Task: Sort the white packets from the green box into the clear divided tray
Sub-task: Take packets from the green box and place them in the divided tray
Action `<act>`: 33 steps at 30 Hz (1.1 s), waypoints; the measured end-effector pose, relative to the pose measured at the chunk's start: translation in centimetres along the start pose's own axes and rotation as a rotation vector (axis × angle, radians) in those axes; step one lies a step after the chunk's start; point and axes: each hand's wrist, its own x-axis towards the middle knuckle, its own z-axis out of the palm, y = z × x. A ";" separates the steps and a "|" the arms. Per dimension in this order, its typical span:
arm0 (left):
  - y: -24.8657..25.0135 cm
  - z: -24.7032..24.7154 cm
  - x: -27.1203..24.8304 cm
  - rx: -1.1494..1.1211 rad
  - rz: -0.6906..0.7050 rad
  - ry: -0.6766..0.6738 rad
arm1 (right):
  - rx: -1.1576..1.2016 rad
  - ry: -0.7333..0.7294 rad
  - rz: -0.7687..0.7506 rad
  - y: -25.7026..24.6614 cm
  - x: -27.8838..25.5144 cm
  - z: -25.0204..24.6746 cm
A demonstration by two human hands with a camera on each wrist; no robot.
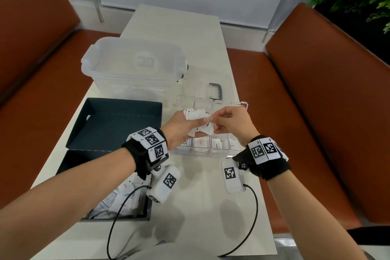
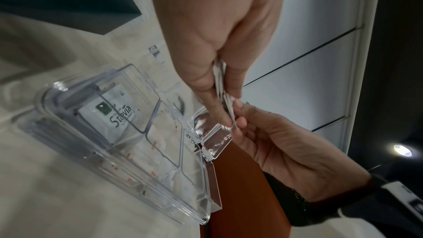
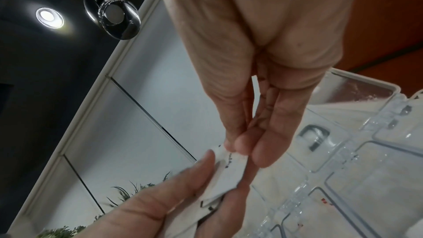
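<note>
Above the clear divided tray (image 1: 202,152), my left hand (image 1: 199,120) grips a fanned bunch of white packets (image 1: 195,114). My right hand (image 1: 213,121) pinches the edge of one packet (image 1: 206,128) in that bunch. In the left wrist view the packets (image 2: 220,77) sit edge-on between my left thumb and fingers, and the right hand (image 2: 238,118) meets them. In the right wrist view the pinched packet (image 3: 228,171) shows black print. The tray (image 2: 201,220) holds a Stevia packet (image 2: 114,113) and others. More packets (image 1: 120,198) lie in the dark green box (image 1: 71,161).
The green box's lid (image 1: 118,124) lies open-side up behind the box. A big clear storage bin (image 1: 133,65) stands further back, its lid with a grey handle (image 1: 216,91) behind the tray. Orange benches (image 1: 316,112) flank the narrow white table (image 1: 200,207).
</note>
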 end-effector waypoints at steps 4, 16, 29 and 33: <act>0.3 -0.3 0.2 -0.112 -0.083 0.021 | -0.051 -0.004 0.029 -0.4 0.2 -0.6; 0.0 -1.2 0.3 0.162 0.066 -0.096 | -0.385 -0.077 -0.149 -1.4 0.6 -0.9; -0.4 -2.1 1.1 0.260 0.086 -0.045 | -0.439 0.063 -0.097 0.6 2.3 -3.3; -0.3 -2.3 1.2 0.227 0.075 -0.018 | -0.729 0.026 0.019 2.3 2.4 -2.6</act>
